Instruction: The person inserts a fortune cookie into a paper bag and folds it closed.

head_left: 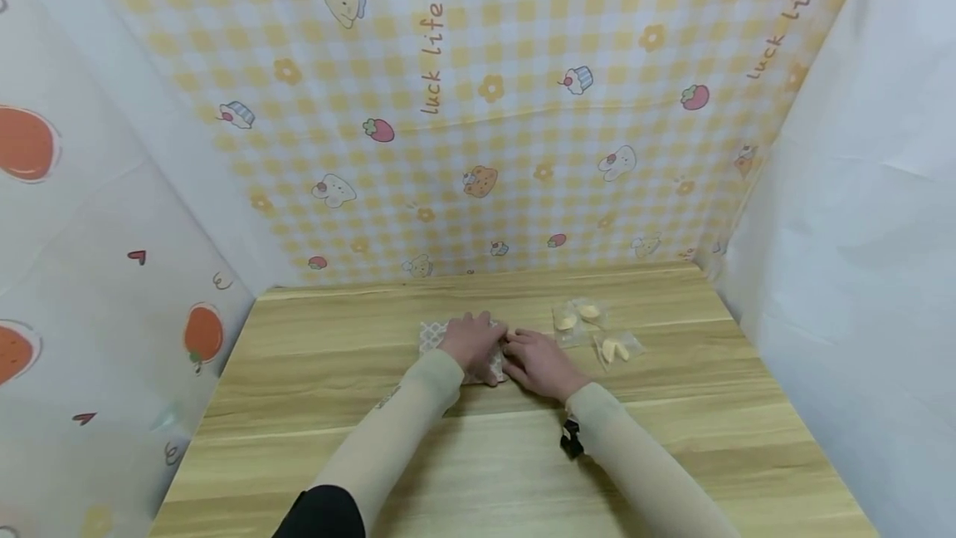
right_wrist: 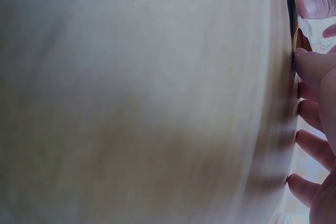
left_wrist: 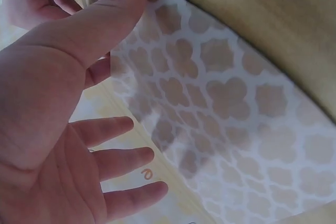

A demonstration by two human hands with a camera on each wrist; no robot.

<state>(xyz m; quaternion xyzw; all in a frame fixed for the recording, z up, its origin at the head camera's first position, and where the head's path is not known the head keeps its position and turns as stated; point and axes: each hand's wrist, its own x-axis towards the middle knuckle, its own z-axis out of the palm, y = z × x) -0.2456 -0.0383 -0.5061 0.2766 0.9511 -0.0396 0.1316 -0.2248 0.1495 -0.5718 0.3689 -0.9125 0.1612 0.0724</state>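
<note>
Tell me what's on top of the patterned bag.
In the head view, the left hand lies over the patterned bag, covering part of its surface; anything under that hand can't be seen.

packet (left_wrist: 226, 98): beige, white lattice | tabletop (head_left: 299, 372): tan woodgrain | backdrop (head_left: 515, 127): yellow-white gingham

The bag (head_left: 431, 336) lies on the table (head_left: 314, 372), the left hand (head_left: 475, 343) over it and the right hand (head_left: 543, 364) at its right edge. Right of the hands lie 3 packets (head_left: 615, 349): 2 side by side towards the back, 1 in front of them, slightly right. A cloth (head_left: 463, 139) hangs behind the table's back edge.
</note>
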